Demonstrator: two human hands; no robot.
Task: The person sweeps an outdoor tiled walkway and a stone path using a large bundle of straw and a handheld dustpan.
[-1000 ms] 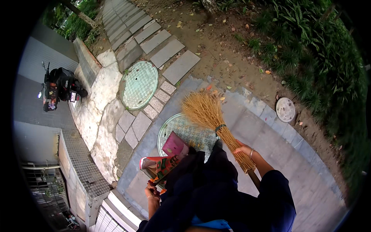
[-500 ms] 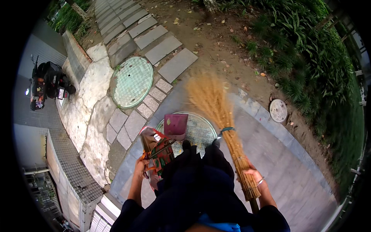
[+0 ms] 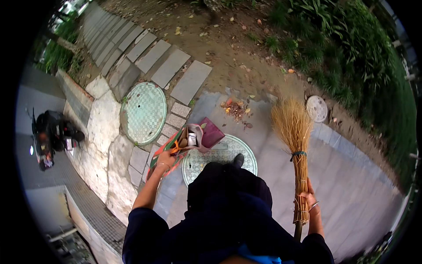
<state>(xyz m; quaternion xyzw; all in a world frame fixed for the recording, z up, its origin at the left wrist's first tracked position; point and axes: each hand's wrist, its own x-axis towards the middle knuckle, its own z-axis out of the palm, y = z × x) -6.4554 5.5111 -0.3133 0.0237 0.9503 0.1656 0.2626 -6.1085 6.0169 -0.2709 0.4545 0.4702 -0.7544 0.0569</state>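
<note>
My left hand is closed round the orange handle of a red and green patterned bag. The bag tilts with its mouth open, showing brown and white items inside. Against that mouth is a maroon flat pan, like a dustpan; I cannot tell whether my left hand also holds it. Over on the right, my right hand grips a straw broom by its bound stem, bristles pointing away from me. A small heap of dry leaves lies on the paving between pan and broom.
A round patterned cover lies by my shoe. Another green cover and stone slabs are at the left. Plants and a small round lid border the right. A parked scooter stands far left.
The broom has swung right and uncovered the leaf heap. My left hand has moved forward with the bag, and the maroon pan has turned and shifted slightly right.
</note>
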